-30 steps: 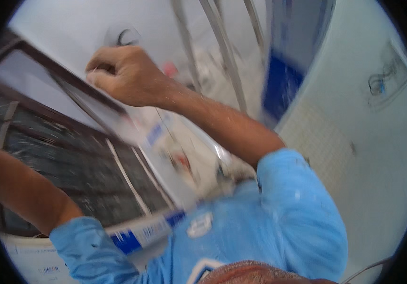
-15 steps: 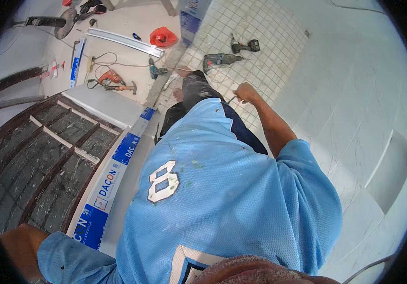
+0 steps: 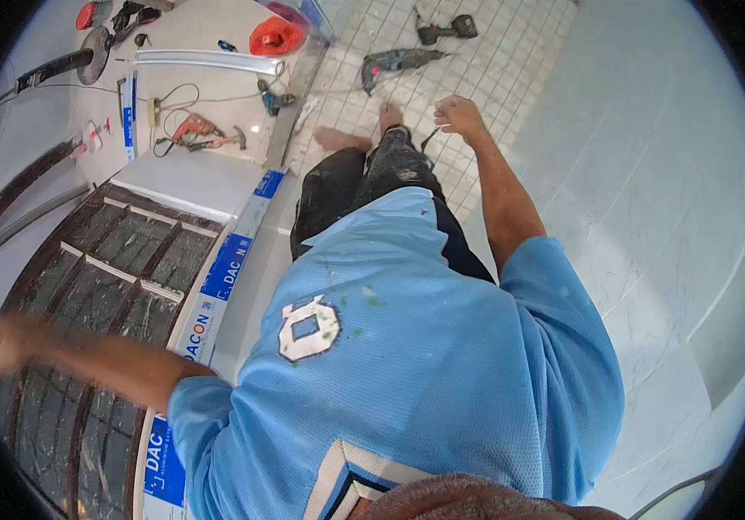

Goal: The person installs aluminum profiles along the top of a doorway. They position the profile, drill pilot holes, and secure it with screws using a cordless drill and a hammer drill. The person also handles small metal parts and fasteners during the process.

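My right hand (image 3: 457, 114) hangs over the tiled floor, its fingers closed on a thin dark stick-like piece (image 3: 429, 139) whose kind I cannot make out. My left hand (image 3: 10, 345) is stretched out to the left, smeared by motion, in front of a dark brown window grille (image 3: 86, 334) with dark panes. Whether it holds anything is hidden by the blur. Beside the grille runs a door or window frame (image 3: 227, 262) covered in blue and white protective film. Ahead of my right hand, a grey-green corded drill (image 3: 398, 62) and a black cordless drill (image 3: 446, 29) lie on the tiles.
At the far left lie an orange corded drill (image 3: 194, 129), a hammer (image 3: 227, 139), a teal cordless drill (image 3: 274, 99), a silver metal profile (image 3: 208, 61) and a red plastic bag (image 3: 275, 36). A raised sill (image 3: 290, 130) divides the floors. Pale wall panels (image 3: 615, 173) rise at right.
My left arm has swung forward, bringing the hand into view over the grille. My right hand has moved slightly forward with the thin dark piece. My feet have shifted.
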Demonstrator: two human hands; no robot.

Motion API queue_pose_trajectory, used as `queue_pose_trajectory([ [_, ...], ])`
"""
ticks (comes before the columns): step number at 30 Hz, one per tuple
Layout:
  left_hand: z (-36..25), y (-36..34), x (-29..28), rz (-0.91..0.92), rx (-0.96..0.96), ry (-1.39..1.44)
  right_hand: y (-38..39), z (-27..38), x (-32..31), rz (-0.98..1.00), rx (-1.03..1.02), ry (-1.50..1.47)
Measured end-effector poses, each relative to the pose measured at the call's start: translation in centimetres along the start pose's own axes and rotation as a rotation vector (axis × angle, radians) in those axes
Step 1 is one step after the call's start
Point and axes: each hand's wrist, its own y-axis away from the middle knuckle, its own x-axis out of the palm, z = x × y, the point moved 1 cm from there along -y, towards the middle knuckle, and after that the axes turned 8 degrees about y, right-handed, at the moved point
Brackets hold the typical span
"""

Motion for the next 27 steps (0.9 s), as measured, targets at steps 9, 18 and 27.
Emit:
queue_pose_trajectory([
  [9,-21.4,39.2,12.5,1.238,-1.359,0.579,-3.5,-21.6,-1.0,0.071,-0.02,0.953],
  [18,-29.6,52.0,14.8,1.455,-0.884,0.546,-8.5,1.2,14.2,0.227,-0.687,1.08],
  [27,-33.5,55.3,10.8,1.312,-1.286,0.401,-23.5,9.6,41.3,0.388,-0.768,1.339],
])
